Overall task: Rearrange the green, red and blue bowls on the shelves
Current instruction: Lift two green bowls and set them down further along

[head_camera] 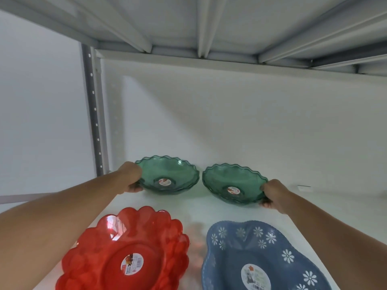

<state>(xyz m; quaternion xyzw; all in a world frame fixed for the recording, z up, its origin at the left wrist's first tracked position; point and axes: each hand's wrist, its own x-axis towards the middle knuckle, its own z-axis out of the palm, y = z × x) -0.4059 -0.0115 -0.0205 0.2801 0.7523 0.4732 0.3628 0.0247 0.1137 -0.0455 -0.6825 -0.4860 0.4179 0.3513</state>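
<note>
Two translucent green bowls with wavy rims stand side by side at the back of the white shelf [188,206]. My left hand [132,178] grips the left rim of the left green bowl [169,172]. My right hand [272,194] grips the right rim of the right green bowl [232,181]. Both bowls tilt slightly towards me. In front, near the shelf's front edge, lie a red scalloped bowl [129,248] on the left and a blue bowl with white flower cut-outs [263,254] on the right. Each bowl has a round sticker inside.
The underside of the upper shelf [209,24] with metal ribs hangs close overhead. A perforated grey upright post [94,114] stands at the left back corner. A white wall closes the back. A small flat object [304,186] lies far right on the shelf.
</note>
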